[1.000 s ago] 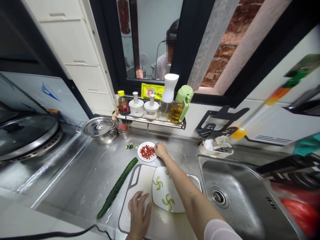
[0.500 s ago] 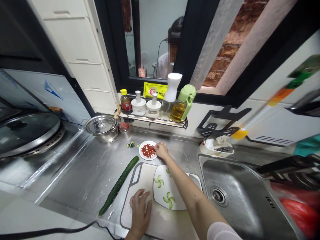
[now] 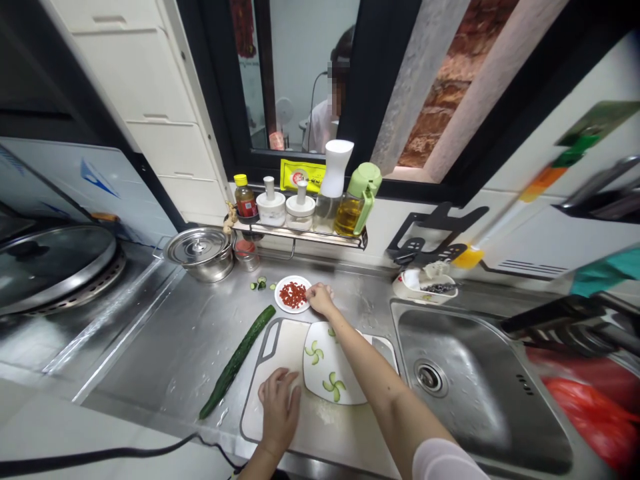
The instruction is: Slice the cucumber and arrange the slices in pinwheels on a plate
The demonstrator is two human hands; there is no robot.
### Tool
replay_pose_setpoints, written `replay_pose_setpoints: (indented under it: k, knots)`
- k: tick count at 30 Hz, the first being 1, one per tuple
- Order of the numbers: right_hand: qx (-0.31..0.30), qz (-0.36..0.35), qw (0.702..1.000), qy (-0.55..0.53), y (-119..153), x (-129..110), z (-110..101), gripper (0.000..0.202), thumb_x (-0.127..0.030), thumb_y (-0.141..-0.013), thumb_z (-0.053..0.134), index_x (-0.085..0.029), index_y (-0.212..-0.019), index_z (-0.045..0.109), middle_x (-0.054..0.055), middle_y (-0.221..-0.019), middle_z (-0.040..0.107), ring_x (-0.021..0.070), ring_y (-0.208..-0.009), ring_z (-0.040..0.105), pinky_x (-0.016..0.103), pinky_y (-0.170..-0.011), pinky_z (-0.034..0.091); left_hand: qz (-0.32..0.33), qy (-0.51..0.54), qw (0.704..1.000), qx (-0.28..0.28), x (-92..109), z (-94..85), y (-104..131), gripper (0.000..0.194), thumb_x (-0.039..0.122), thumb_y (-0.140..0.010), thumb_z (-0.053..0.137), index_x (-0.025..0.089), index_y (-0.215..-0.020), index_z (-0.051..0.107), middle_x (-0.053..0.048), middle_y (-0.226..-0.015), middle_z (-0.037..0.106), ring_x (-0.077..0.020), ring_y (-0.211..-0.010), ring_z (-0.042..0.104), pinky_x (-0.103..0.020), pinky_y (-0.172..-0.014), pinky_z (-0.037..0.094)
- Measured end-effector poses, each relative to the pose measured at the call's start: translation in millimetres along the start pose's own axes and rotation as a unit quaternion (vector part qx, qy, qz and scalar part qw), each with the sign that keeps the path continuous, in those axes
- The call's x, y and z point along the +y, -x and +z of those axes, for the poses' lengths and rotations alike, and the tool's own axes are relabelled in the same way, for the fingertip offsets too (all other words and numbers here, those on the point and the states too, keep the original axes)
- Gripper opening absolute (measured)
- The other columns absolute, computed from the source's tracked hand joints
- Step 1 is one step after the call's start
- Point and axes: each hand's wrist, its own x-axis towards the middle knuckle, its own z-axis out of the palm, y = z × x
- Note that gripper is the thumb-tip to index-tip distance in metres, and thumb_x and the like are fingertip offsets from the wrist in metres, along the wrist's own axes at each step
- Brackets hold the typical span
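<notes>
My right hand [image 3: 321, 298] is at the right rim of a small white plate [image 3: 278, 301] that holds small red pieces [image 3: 293, 295]. Its fingers are curled together, and what they pinch is hidden. Over the left part of the white cutting board [image 3: 265, 417], my left hand [image 3: 280, 403] is open, fingers loosely bent and thumb apart. Resting on the board is a white square plate [image 3: 343, 360] with green cucumber slices [image 3: 334, 387] set in pinwheel shapes. My right forearm covers part of it. A whole cucumber [image 3: 237, 363] lies left of the board.
Cucumber scraps [image 3: 261, 285] lie behind the cucumber. A lidded steel pot [image 3: 200, 257] stands at the back left. Above the counter, a shelf [image 3: 310, 236] carries seasoning jars and an oil bottle [image 3: 357, 207]. To the right is the sink [image 3: 470, 367]. A person [image 3: 325, 120] appears in the window.
The whole view has shifted slightly. My right hand stays by the small plate's rim, its fingers a little lower against it. My left hand keeps its place over the board.
</notes>
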Motion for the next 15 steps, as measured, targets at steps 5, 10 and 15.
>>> replay_pose_setpoints:
  k: [5,10,15]
  knots:
    - [-0.010,0.005,1.000,0.018,5.7,-6.0,-3.8,0.024,-0.025,-0.088,0.049,-0.025,-0.086,0.073,0.005,-0.114,0.060,0.0239,-0.109,0.041,0.037,-0.093,0.026,-0.064,0.053,0.996,0.024,18.5,-10.3,-23.3,0.032,0.037,-0.094,0.042,0.021,-0.112,0.065,-0.010,-0.109,0.066,-0.0233,-0.105,0.059,-0.044,-0.093,0.040]
    - [-0.016,-0.024,0.996,0.089,11.5,-6.0,-5.8,0.025,-0.023,-0.090,0.047,-0.022,-0.088,0.073,0.010,-0.114,0.058,0.0262,-0.108,0.038,0.039,-0.090,0.024,-0.108,0.105,0.985,0.080,32.5,-15.3,-60.7,0.032,0.038,-0.094,0.041,0.020,-0.104,0.066,-0.008,-0.102,0.069,-0.0221,-0.095,0.063,-0.041,-0.090,0.042]
    - [0.013,-0.081,0.982,0.169,13.0,-0.3,-8.1,0.028,-0.020,-0.090,0.045,-0.020,-0.097,0.072,0.015,-0.115,0.056,0.0286,-0.110,0.035,0.041,-0.091,0.022,-0.107,0.136,0.980,0.101,35.3,-17.5,-79.5,0.033,0.040,-0.093,0.042,0.019,-0.099,0.067,-0.008,-0.098,0.071,-0.0221,-0.092,0.064,-0.041,-0.091,0.044]
